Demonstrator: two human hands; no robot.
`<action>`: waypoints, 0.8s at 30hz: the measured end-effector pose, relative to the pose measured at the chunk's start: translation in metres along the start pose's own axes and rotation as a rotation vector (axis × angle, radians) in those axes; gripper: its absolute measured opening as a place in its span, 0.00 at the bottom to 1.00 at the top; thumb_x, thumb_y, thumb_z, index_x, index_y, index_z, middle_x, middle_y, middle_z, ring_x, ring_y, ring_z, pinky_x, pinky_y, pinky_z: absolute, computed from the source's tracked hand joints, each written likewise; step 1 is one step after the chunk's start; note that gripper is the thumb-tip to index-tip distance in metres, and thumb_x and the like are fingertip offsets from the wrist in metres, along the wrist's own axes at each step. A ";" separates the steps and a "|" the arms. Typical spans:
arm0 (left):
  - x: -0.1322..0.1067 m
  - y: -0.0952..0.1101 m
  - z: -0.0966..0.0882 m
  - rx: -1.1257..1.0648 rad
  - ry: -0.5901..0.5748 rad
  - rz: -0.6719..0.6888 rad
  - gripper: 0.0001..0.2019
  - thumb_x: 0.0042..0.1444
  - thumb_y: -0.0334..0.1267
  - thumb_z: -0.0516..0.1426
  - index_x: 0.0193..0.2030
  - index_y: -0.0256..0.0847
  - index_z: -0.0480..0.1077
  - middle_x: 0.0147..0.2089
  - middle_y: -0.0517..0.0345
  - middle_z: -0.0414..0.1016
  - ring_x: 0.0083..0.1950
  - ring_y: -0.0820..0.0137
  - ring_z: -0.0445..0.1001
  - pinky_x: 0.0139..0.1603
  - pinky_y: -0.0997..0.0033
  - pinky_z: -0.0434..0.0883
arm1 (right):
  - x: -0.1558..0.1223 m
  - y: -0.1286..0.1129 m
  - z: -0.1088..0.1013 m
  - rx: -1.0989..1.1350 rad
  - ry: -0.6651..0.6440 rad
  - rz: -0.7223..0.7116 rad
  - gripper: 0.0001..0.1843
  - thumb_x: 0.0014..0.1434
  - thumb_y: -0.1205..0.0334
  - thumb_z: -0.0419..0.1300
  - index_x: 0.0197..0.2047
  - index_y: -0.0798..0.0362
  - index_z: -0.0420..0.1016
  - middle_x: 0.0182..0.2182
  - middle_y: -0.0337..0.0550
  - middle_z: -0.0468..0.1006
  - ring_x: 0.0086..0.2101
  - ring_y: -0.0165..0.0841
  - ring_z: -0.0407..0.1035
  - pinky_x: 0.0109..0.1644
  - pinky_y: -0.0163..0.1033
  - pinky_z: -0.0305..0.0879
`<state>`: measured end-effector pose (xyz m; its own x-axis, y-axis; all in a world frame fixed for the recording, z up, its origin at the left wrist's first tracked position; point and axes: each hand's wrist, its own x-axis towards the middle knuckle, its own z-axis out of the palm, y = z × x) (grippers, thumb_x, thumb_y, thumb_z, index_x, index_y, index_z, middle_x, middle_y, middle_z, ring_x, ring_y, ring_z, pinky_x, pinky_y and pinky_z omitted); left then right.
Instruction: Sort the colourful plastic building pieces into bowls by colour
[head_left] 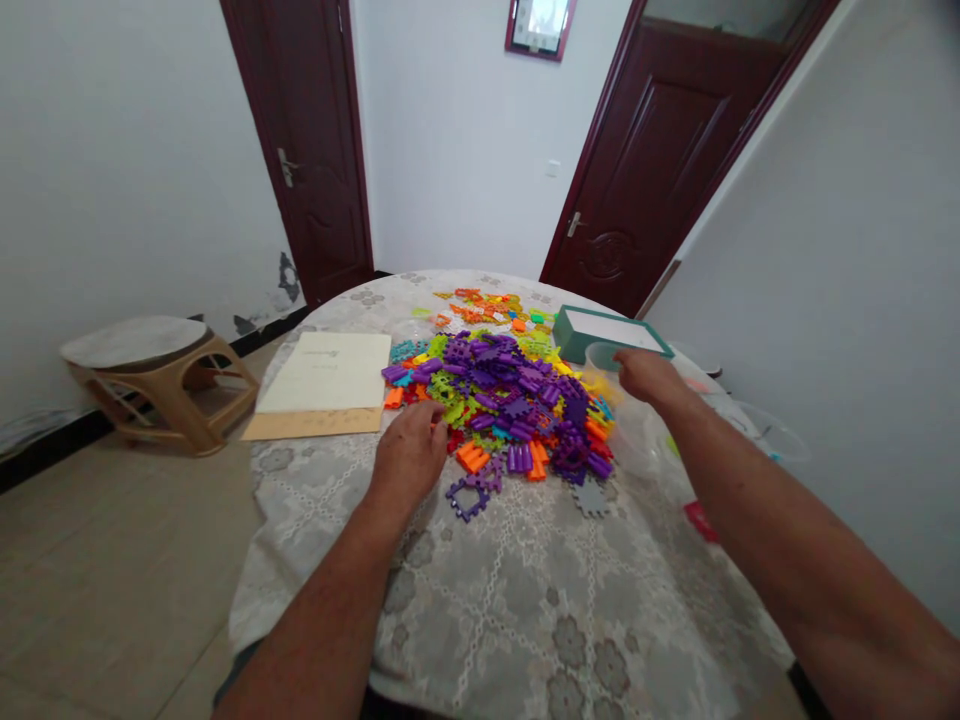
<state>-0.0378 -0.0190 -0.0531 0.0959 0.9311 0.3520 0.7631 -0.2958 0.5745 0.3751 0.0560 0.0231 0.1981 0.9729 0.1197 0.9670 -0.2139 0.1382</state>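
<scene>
A heap of plastic building pieces (495, 385), mostly purple with some green, orange, yellow and blue, lies mid-table. At its left edge is my left hand (411, 445), fingers curled against the pieces; whatever they pinch is hidden. To the right of the heap, my right hand (646, 376) is closed at the rim of a clear plastic tub (600, 357), which shows yellow pieces through its wall. A purple square frame piece (466, 500) and a grey toothed piece (592, 496) lie at the heap's near edge.
Orange and yellow small pieces (484, 305) lie behind the heap. A green box (574, 335) stands at the back right, a cream folder (322, 375) lies on the left. A red piece (701, 522) sits under my right forearm. A stool (165, 385) stands left of the table.
</scene>
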 end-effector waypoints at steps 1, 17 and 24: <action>0.000 0.002 0.000 0.014 -0.013 0.003 0.10 0.66 0.35 0.54 0.49 0.42 0.75 0.49 0.49 0.83 0.50 0.60 0.80 0.53 0.63 0.73 | -0.008 -0.005 -0.005 0.007 0.043 -0.006 0.25 0.66 0.70 0.54 0.64 0.56 0.76 0.59 0.60 0.78 0.56 0.46 0.74 0.58 0.45 0.67; -0.006 0.019 0.003 0.067 -0.073 0.086 0.10 0.67 0.38 0.54 0.48 0.40 0.76 0.47 0.48 0.83 0.49 0.58 0.80 0.51 0.61 0.72 | -0.157 -0.077 0.039 0.292 0.133 -0.292 0.31 0.61 0.62 0.67 0.66 0.45 0.71 0.63 0.55 0.70 0.54 0.47 0.73 0.52 0.46 0.71; -0.013 0.024 0.009 -0.003 -0.047 0.206 0.10 0.68 0.37 0.53 0.48 0.41 0.76 0.47 0.50 0.83 0.49 0.60 0.80 0.54 0.61 0.73 | -0.150 -0.081 0.044 0.563 0.137 -0.368 0.11 0.61 0.68 0.61 0.48 0.51 0.76 0.47 0.49 0.77 0.50 0.41 0.72 0.57 0.44 0.67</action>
<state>-0.0149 -0.0360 -0.0504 0.2798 0.8596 0.4276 0.7225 -0.4818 0.4958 0.2746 -0.0684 -0.0490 -0.1458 0.9453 0.2917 0.9107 0.2434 -0.3338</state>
